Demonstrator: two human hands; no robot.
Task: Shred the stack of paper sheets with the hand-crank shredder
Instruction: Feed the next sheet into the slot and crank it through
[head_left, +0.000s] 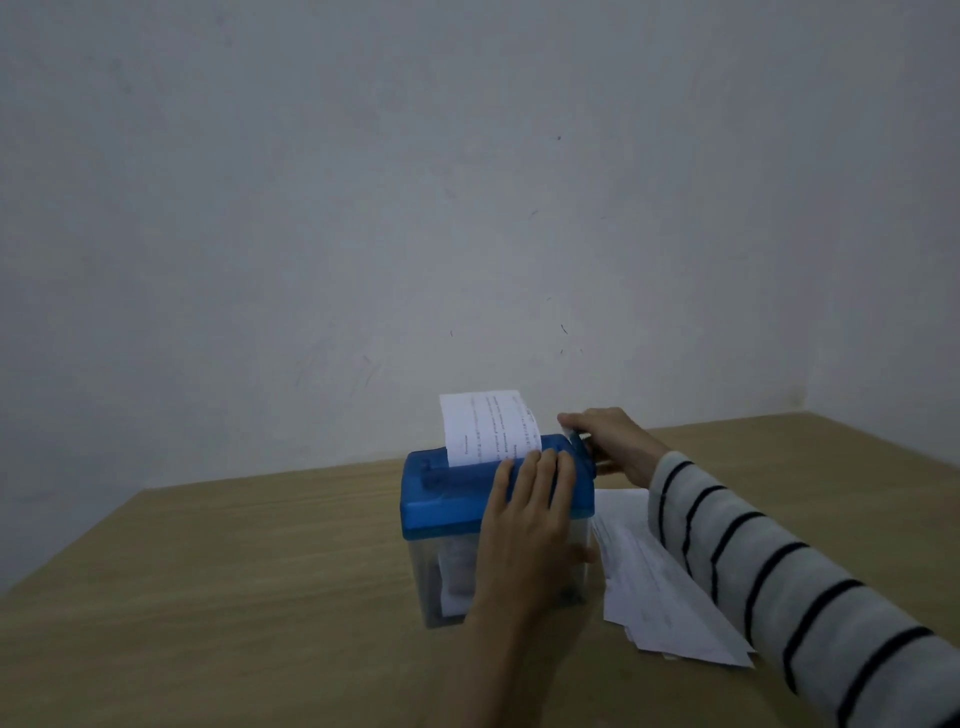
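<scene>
Shredder (496, 519) sits on the wooden table (234, 597), approx. mid-frame, blue lid on top w/ clear bin (441, 582) below it; pale shreds show thru the bin wall, details too dim to tell. One printed sheet (491, 427) stands upright in the shredder's slot, lower edge down in the lid, top edge free above it, leaning slightly back toward the wall; text on it too small to read. Left hand (530, 514) lies on the near right part of the shredder lid, fingers straight and flat, tips just in front of the sheet's base, thumb wrapped down the shredder's right side over the bin – pressing, not clenched round anything. Right hand (613, 441) is at the shredder's right end, behind and above the lid, fingers curled round the crank handle (579, 441), which pokes up dark blue between thumb and fingers; grasping it. Right forearm in a grey sleeve (779, 582) w/ dark stripes runs from the lower right corner up to the shredder's right side. Stack of paper sheets (654, 587) lies flat on the table just right of the shredder, touching or nearly touching the bin, partly under the sleeve, sheets fanned unevenly w/ corners sticking out toward the near edge. Behind the shredder a plain pale wall (363, 182) w/ a few small dark marks; table's back edge meets it.
</scene>
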